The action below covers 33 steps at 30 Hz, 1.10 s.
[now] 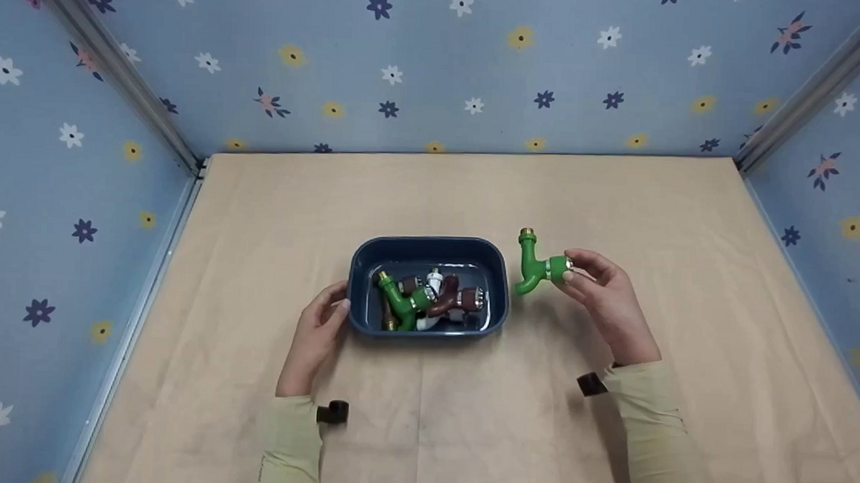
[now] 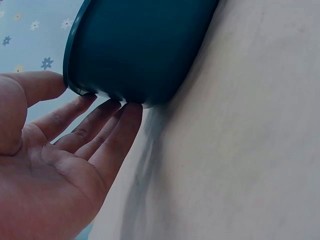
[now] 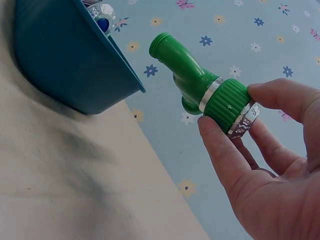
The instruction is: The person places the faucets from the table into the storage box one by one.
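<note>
A green plastic tap (image 1: pixel 536 267) with a brass-coloured threaded end hangs in the air just right of a dark blue basin (image 1: pixel 427 336). My right hand (image 1: pixel 607 298) pinches its ribbed, silver-ringed head between thumb and fingers, clearly seen in the right wrist view. Another green tap (image 1: pixel 403 305) lies in the basin with a brown tap (image 1: pixel 446 296), a white tap (image 1: pixel 434 279) and other partly hidden pieces. At the basin's left end, my left hand (image 1: pixel 316 330) touches rim and outer wall with thumb and fairly straight fingertips; the left wrist view shows this contact.
A beige cloth (image 1: pixel 423 427) covers the table under the basin. Blue floral panels (image 1: pixel 436 63) stand at the back and both sides, with metal posts (image 1: pixel 121 66) at the corners. A small black device (image 1: pixel 334 412) sits on each wrist.
</note>
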### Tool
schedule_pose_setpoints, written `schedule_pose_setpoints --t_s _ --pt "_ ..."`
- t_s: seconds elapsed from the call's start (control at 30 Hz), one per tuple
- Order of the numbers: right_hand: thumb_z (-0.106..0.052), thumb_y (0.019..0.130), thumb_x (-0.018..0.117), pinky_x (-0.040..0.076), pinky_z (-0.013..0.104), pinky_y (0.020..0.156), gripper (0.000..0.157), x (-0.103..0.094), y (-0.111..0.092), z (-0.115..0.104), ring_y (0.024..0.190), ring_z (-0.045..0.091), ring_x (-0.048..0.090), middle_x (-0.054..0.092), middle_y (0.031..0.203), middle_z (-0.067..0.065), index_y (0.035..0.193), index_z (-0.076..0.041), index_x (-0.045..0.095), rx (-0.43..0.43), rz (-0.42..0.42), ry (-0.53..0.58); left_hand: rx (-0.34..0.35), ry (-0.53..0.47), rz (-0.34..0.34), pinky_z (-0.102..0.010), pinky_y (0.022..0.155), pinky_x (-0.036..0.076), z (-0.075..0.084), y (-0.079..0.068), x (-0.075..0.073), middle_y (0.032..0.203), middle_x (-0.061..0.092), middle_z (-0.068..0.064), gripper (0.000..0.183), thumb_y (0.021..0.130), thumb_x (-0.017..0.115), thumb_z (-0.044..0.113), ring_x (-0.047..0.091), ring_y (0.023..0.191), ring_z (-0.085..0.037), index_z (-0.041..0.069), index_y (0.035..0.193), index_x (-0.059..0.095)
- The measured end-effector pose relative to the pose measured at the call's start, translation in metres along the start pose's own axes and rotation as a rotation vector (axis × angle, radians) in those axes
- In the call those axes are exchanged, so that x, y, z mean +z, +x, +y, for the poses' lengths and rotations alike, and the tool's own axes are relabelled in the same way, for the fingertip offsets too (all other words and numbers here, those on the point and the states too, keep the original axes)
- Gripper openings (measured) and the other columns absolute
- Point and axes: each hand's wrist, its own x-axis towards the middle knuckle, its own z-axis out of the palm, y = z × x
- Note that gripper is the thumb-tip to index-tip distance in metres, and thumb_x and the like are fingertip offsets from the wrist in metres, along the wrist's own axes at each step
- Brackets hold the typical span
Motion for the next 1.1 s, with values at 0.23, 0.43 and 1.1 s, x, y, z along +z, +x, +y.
schedule_pose_setpoints --t_s 0.23,0.43,1.1 --pt "0.004 0.083 0.071 0.047 0.041 0.093 0.055 0.004 -0.001 0.001 0.102 0.022 0.060 0.054 0.116 0.016 0.129 0.015 0.043 -0.001 -0.010 -0.001 0.006 -0.015 0.002 -0.019 0.094 0.042 -0.002 -0.001 0.000 0.132 0.048 -0.028 0.040 0.099 0.050 0.003 0.047 0.122 -0.038 -0.010 0.136 0.044" --pt "0.005 0.084 0.070 0.047 0.041 0.093 0.053 0.009 -0.003 0.000 0.104 0.023 0.060 0.055 0.117 0.017 0.129 0.015 0.044 -0.003 -0.025 0.010 0.020 -0.033 0.007 -0.021 0.093 0.044 -0.015 0.003 -0.002 0.131 0.049 -0.026 0.039 0.099 0.050 0.006 0.049 0.120 -0.036 -0.007 0.136 0.045" --pt "0.009 0.084 0.067 0.048 0.041 0.091 0.047 0.027 -0.004 0.001 0.103 0.025 0.061 0.053 0.117 0.020 0.126 0.015 0.047 0.018 -0.044 0.060 -0.015 -0.004 -0.004 -0.021 0.093 0.044 -0.001 -0.001 0.000 0.132 0.047 -0.028 0.039 0.100 0.048 0.004 0.048 0.122 -0.037 -0.009 0.136 0.043"
